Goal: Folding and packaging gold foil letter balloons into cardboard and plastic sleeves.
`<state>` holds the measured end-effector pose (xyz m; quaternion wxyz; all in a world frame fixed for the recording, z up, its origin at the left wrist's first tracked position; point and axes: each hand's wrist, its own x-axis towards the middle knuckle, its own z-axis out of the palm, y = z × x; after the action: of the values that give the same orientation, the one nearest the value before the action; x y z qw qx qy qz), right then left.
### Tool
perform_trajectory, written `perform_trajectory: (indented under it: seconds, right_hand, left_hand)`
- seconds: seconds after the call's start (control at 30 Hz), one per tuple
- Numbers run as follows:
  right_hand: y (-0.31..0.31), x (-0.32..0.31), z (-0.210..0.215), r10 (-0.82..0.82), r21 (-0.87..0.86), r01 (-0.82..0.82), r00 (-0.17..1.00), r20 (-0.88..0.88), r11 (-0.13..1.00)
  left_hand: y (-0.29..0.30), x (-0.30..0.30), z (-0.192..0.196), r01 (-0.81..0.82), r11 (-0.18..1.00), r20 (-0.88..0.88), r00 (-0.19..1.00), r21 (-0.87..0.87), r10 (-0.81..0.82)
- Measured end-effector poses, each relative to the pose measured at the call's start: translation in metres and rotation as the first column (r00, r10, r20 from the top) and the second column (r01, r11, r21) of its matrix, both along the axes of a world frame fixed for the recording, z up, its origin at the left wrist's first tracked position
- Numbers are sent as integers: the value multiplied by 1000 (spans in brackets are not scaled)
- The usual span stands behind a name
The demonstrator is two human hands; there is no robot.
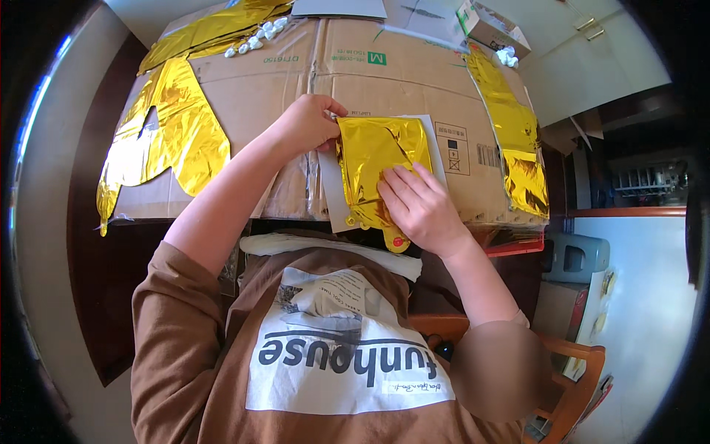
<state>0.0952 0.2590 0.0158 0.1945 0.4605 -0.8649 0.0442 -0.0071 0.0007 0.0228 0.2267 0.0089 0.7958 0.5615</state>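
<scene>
A folded gold foil balloon (370,159) lies on a white sheet (334,192) in front of me, and its rounded tab with a red spot hangs at the near edge. My left hand (309,126) pinches the balloon's far left corner between thumb and fingers. Flat on its right half rests my right hand (421,203), fingers stretched out and pressing the foil. Beneath everything is a flat brown cardboard surface (274,89). To the left, an unfolded gold foil balloon (188,122) hangs partly over the near edge.
More gold foil (211,31) lies at the far left beside small white crumpled pieces (259,37). A strip of gold foil (510,133) runs down the right edge. An open box (492,28) stands at the far right. A wooden chair (584,385) is at lower right.
</scene>
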Motion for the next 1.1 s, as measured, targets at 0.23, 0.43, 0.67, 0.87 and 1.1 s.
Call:
perform_trajectory:
  seconds: [0.23,0.43,0.67,0.87,1.1]
  right_hand:
    - [-9,2,-6,-26,-3,26,999,-45,1000]
    - [-13,1,-8,-60,-122,55,998,-37,991]
    - [-14,2,-10,-48,-141,37,996,-77,989]
    - [-10,-2,-1,-83,-318,65,995,-45,946]
    - [-3,-2,4,-94,-355,84,996,-9,931]
  left_hand:
    - [2,-2,-5,-21,999,12,1000,34,21]
    - [1,-4,-9,-43,996,38,998,78,40]
    - [1,-2,-9,-58,998,-23,998,35,59]
    - [1,1,-8,-64,992,-21,998,106,66]
    - [4,8,0,-68,987,8,998,146,67]
